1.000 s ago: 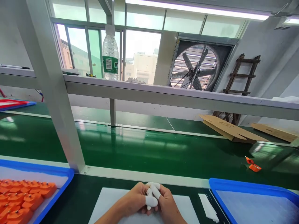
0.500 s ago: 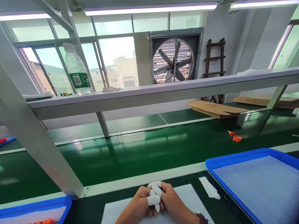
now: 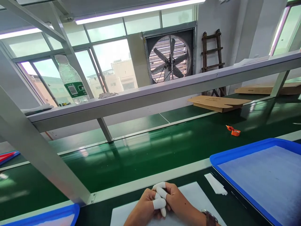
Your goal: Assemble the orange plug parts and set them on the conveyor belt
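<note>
Head view: left hand and right hand clasped, fingers curled closed (white finger cots); paper beneath.

No text can be read clearly. At left, the green label of the bottle carries a barcode and letters too small.

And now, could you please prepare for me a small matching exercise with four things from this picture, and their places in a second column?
1. finger covers
2. plastic bottle
3. small orange piece
4. wristwatch

A. on the shelf
B. around the right wrist
C. on the glossy green surface
D. on the left hand and right hand

Right pairs: 1-D, 2-A, 3-C, 4-B
</note>
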